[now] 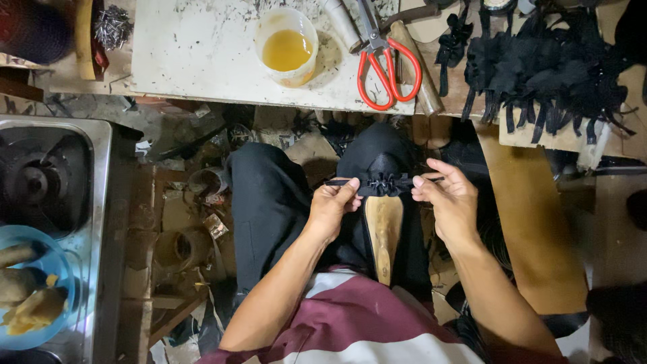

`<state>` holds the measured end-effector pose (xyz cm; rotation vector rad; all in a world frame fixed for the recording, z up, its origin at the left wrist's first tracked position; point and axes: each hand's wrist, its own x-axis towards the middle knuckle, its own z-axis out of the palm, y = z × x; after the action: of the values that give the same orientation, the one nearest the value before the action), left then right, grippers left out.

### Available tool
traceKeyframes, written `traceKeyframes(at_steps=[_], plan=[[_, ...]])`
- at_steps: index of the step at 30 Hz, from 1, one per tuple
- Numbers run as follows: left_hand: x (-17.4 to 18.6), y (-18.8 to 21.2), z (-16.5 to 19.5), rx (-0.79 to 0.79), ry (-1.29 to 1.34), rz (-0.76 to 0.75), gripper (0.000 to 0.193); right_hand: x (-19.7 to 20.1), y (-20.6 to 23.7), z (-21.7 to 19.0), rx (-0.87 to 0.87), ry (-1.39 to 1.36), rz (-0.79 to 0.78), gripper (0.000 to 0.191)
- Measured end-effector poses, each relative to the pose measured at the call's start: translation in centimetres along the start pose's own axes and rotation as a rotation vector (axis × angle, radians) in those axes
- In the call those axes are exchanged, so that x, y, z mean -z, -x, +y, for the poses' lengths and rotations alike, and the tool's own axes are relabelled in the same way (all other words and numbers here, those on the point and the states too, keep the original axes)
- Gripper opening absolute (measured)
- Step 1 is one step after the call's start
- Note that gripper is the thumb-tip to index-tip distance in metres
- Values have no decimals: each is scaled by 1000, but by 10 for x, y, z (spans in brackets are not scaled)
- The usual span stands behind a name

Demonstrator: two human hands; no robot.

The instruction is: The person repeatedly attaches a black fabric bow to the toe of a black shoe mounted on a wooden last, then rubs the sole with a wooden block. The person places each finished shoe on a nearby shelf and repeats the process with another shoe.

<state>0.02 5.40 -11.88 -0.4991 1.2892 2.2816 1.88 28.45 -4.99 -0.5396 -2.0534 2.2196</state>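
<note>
Biggest thing in my view is the white worktable [202,61], stained, running across the top. To its right sits a big heap of black straps [552,67], loose ends hanging over the edge, which I judge are pieces not yet fitted. At far left there's a steel stove top [81,162] w/ a blue bowl [57,266] of food on it. On the table: plastic tub [286,47] of yellow glue-like liquid, and red-handled scissors [387,67] just beside it.

Centre frame, on the lap, is a black shoe upper on a wooden last [384,226], toe pointing away from me. Across its front lies a black ruffled strap [383,183], touching the upper.

Left hand [333,205] has thumb and fingers pinched shut on the strap's left end; right hand [451,199] is pinched shut on the right end, strap pulled taut btwn them.

Progress, my read: strap is positioned but can't tell if it's glued down. Fixing the ends seems left.
</note>
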Motion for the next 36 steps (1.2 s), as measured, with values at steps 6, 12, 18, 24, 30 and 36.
traceKeyframes(at_steps=[6,12,18,24,30,36], plan=[[2,0,-1,20,47,0,20,-3,2,3,-40,-22,14,40],[1,-2,-2,39,45,16,17,1,3,12,-95,-93,40,36],[3,-2,-5,45,60,18,16,2,3,17,-191,-73,119,33],[4,-3,-11,73,80,53,18,3,6,20,-276,-113,132,33],[6,-6,-16,57,15,48,17,0,6,32,-253,-64,162,28],[6,-6,-14,45,41,36,16,-2,5,33,-243,-78,133,25]])
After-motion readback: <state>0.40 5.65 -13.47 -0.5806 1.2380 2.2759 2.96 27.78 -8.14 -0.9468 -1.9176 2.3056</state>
